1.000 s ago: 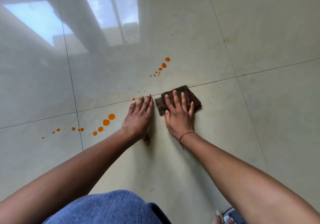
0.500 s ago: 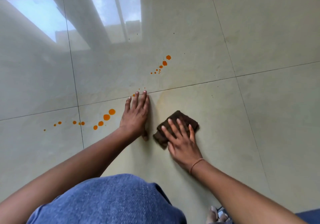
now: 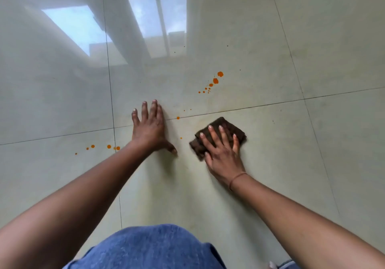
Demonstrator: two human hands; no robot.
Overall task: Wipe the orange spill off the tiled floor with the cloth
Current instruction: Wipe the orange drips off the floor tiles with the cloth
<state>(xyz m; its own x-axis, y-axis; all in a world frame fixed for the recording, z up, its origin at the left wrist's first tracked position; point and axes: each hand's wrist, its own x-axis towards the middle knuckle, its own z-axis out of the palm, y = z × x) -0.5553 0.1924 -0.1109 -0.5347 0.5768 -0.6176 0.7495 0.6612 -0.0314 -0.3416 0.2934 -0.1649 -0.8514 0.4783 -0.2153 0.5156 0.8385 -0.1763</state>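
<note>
Glossy tiled floor (image 3: 270,164) with orange spill (image 3: 215,80): right hand (image 3: 223,156), grip spread flat, presses the soft, limp cloth (image 3: 226,122), probably best pinned from above; left hand (image 3: 149,127) braces, spread.

You wore blue denim (image 3: 152,248), mid-wash and plain, over the leg. Both forearms (image 3: 83,196) were bare. Up and to the right of the denim, your right hand (image 3: 221,154) carried one thin reddish-brown cord band (image 3: 237,178) round the wrist. Just right of the denim, a toe and a sliver of grey-blue footwear (image 3: 286,265) showed; its type could not be determined.
</note>
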